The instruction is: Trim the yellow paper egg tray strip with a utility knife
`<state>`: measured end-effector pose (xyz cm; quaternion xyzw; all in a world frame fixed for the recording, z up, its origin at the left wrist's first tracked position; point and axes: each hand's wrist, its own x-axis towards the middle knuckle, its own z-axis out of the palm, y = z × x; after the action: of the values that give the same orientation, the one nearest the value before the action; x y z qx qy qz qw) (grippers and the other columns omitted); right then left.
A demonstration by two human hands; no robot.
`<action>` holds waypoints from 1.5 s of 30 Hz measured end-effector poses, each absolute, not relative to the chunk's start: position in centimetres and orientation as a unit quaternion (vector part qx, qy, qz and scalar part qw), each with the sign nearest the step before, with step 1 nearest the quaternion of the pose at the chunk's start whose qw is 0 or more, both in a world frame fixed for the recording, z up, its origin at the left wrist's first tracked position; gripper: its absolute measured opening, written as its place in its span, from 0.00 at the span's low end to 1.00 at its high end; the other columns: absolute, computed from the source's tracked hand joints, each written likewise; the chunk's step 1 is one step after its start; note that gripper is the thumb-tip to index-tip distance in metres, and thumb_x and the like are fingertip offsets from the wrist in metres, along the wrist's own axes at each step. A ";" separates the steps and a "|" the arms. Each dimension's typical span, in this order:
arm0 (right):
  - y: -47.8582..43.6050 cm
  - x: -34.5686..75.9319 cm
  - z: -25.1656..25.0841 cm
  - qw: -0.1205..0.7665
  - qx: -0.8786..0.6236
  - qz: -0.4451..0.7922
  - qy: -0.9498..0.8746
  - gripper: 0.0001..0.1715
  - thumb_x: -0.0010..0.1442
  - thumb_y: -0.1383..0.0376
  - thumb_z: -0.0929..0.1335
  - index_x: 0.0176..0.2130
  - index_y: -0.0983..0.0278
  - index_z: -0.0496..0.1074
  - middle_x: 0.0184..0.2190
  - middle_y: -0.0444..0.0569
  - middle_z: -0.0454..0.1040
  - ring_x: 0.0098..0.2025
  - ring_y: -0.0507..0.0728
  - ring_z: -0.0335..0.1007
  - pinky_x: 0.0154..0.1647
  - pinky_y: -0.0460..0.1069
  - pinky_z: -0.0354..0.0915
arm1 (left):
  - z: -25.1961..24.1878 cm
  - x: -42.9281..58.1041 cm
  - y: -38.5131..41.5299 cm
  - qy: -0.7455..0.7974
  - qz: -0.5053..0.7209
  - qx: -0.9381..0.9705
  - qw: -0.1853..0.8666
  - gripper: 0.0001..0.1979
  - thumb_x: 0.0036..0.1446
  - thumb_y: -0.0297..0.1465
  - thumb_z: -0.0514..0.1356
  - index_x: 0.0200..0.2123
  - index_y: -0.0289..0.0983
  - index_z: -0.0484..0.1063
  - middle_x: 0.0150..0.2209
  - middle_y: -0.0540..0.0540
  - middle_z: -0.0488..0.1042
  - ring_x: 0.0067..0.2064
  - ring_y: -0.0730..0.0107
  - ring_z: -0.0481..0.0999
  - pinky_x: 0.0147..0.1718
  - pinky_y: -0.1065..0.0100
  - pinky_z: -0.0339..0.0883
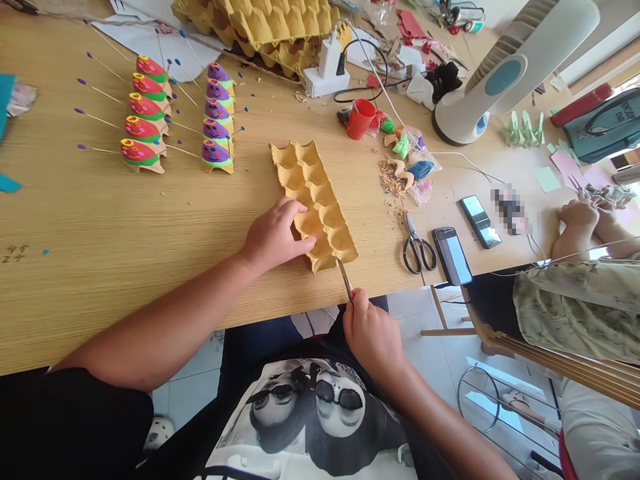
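Note:
A yellow egg carton piece [327, 213] with two rows of cups lies on the table in front of me. My left hand [277, 233] grips its left side, with thumb and fingers bent over the cups. At the near edge my right hand [373, 330] is closed around what looks like a pair of scissors [345, 278]. Their narrow metal blade points into the carton's edge, and the handles are mostly hidden in my fist, with a bit of red showing.
Painted red-green carton pieces [143, 152] and purple ones [217, 155] with sticks stand left. Stacked egg trays [270, 27], a power strip [326, 81] and a red cup [361, 120] lie behind. Rightward are black-handled scissors [419, 253], phones [453, 257], a white fan [460, 110] and another person's hands [580, 217].

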<state>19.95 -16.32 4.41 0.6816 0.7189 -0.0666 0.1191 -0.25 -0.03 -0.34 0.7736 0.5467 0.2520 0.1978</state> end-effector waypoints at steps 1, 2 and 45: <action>-16.4 20.1 4.5 0.115 0.681 -0.070 0.720 0.10 0.72 0.65 0.57 0.45 0.65 0.65 0.27 0.46 0.79 0.28 0.54 0.76 0.23 0.49 0.43 | -0.3 -0.2 0.0 0.547 0.252 0.773 0.198 0.24 0.50 0.43 0.65 0.49 0.41 0.67 0.53 0.44 0.73 0.49 0.55 0.76 0.41 0.62 0.71; -16.4 20.2 4.6 0.111 0.680 -0.073 0.721 0.10 0.72 0.65 0.58 0.46 0.65 0.65 0.27 0.46 0.79 0.27 0.54 0.76 0.23 0.49 0.43 | -0.3 -0.2 -0.1 0.546 0.253 0.774 0.199 0.24 0.51 0.42 0.65 0.49 0.41 0.67 0.53 0.44 0.73 0.49 0.56 0.76 0.41 0.61 0.71; -13.6 18.3 8.3 0.190 0.658 0.035 0.728 0.11 0.73 0.64 0.60 0.36 0.61 0.63 0.18 0.43 0.73 0.22 0.55 0.77 0.20 0.48 0.40 | -0.3 -0.2 0.0 0.546 0.250 0.774 0.199 0.23 0.51 0.41 0.65 0.48 0.41 0.66 0.52 0.44 0.73 0.49 0.56 0.76 0.43 0.62 0.71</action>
<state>18.31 -13.61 8.30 0.6579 0.7280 0.0349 0.1899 -0.22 0.04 -0.34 0.7745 0.5459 0.2501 0.1990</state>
